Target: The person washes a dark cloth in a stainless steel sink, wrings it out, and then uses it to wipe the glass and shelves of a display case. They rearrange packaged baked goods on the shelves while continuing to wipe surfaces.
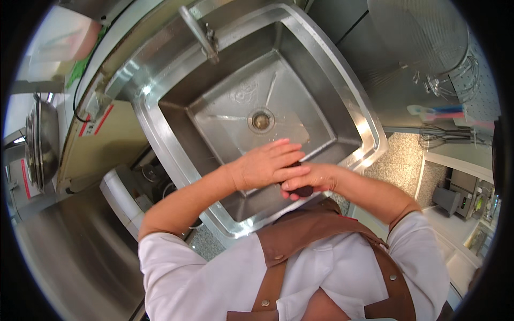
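Over the near part of a stainless steel sink (257, 86), my two hands meet. My right hand (321, 176) is curled around a small dark brown object (303, 191), whose kind I cannot make out. My left hand (261, 164) lies palm down across its upper end, fingers stretched out and thumb against the right hand. The left palm is hidden, so its hold on the object cannot be seen. Beyond the hands is the round drain (261, 120), with a little water on the basin floor around it.
A metal faucet (200, 36) rises from the sink's back left rim. Whisks (445, 136) and a spatula (435, 110) hang at the right. A steel counter (80, 248) is at the lower left, beside a white appliance (122, 196). Stacked metal pans (42, 140) stand at far left.
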Demonstrator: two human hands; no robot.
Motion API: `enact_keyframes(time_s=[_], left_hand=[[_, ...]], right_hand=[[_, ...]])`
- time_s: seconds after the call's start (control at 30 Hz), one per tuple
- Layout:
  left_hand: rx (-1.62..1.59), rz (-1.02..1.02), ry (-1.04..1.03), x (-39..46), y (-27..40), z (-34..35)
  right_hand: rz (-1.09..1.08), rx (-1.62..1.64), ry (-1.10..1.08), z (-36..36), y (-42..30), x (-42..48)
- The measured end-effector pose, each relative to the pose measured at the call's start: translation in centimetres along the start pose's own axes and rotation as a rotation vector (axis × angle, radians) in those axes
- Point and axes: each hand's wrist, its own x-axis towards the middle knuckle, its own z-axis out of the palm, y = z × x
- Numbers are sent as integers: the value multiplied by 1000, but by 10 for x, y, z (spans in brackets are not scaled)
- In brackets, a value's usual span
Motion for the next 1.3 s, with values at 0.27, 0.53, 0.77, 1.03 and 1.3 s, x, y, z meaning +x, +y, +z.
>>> enact_keyframes(time_s=[0.27, 0.53, 0.77, 1.03, 1.3], left_hand=[[92, -428, -105, 4, 22, -22], [236, -799, -24, -5, -9, 13], [44, -1059, 133, -16, 7, 21], [-686, -1306, 521, -10, 35, 34], [-1365, -1381, 635, -11, 87, 50]], right_hand=[[18, -613, 459, 34, -38, 10], [144, -1516, 773, 14, -62, 56], [-33, -1835, 943, 30, -52, 65], [-641, -2267, 859, 19, -36, 57], [-1017, -2248, 670, 6, 1, 46]])
